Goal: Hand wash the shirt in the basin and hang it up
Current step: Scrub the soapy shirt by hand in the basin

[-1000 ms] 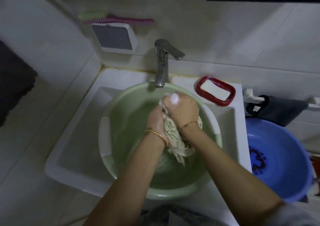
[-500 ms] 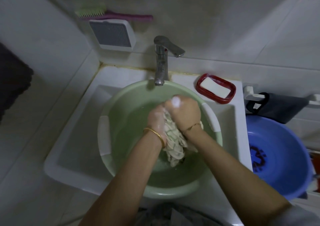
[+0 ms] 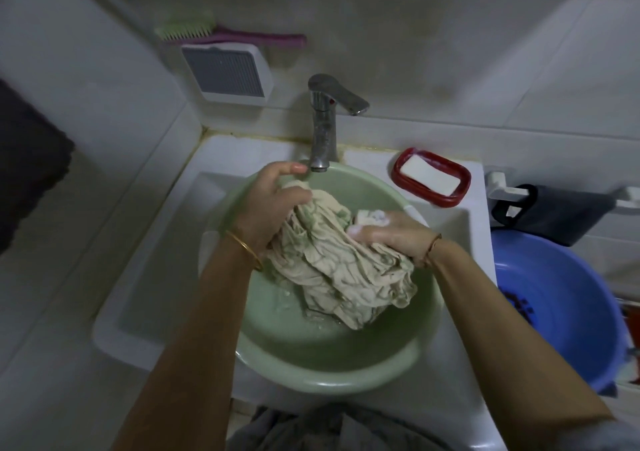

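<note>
A wet beige shirt (image 3: 341, 270) is bunched up above the water in a pale green basin (image 3: 311, 378) that stands in the white sink (image 3: 152, 277). My left hand (image 3: 270, 208) grips the far upper end of the shirt, close under the tap's spout. My right hand (image 3: 391, 234), soapy at the fingertips, grips the right side of the bundle near the basin's right rim. The shirt's lower folds hang down and touch the water.
A steel tap (image 3: 323, 128) rises behind the basin. A red soap dish with a white bar (image 3: 431, 175) sits on the sink's back right corner. A blue basin (image 3: 561, 312) stands to the right, a dark cloth (image 3: 557, 215) on a rail above it. A brush (image 3: 225, 35) lies over a wall vent.
My hands, pressed together on a tightly bunched shirt before, have moved apart. The left went up toward the tap, the right went right, and the shirt is spread wider between them.
</note>
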`<act>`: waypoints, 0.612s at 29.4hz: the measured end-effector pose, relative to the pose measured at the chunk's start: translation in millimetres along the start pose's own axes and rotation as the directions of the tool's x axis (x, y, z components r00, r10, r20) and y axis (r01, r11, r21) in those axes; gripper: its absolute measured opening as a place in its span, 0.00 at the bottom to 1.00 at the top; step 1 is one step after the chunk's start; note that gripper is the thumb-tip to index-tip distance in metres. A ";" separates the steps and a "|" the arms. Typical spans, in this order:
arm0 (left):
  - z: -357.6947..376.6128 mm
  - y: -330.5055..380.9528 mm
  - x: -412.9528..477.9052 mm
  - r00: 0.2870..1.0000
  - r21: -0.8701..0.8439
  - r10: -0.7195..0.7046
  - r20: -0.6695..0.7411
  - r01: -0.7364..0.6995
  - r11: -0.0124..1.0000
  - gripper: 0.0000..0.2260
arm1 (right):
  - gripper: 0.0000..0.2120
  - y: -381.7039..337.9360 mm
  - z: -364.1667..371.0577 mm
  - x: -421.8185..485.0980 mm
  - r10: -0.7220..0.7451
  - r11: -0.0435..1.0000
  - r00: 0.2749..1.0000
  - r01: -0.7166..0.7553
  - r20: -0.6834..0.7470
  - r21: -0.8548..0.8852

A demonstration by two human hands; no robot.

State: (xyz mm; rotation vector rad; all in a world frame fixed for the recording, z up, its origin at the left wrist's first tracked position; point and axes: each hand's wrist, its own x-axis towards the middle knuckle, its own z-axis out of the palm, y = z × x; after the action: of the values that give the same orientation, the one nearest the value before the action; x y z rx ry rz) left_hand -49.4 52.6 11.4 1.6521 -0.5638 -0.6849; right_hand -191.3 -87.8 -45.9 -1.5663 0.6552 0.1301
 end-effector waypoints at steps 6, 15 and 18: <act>-25.8 -26.0 0.3 0.987 0.598 -0.048 0.154 -0.054 0.800 0.14 | 0.05 -9.6 -3.1 -11.5 -0.109 0.761 0.961 0.246 -0.256 0.600; 18.0 -36.8 0.6 0.889 -0.567 -0.349 0.297 0.458 0.685 0.27 | 0.19 -40.4 69.5 -9.5 -0.479 0.809 0.764 0.192 -0.433 -0.556; 34.4 -44.5 4.3 0.881 -0.687 -0.413 0.229 0.447 0.572 0.25 | 0.18 -50.5 94.5 -12.3 -0.555 0.728 0.717 0.173 -0.421 -0.663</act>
State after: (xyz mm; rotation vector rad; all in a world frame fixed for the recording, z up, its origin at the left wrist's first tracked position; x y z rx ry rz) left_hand -70.8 33.7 -37.3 0.9900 0.1335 -1.1359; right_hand -149.0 3.8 -7.7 -2.3629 0.7965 -0.5750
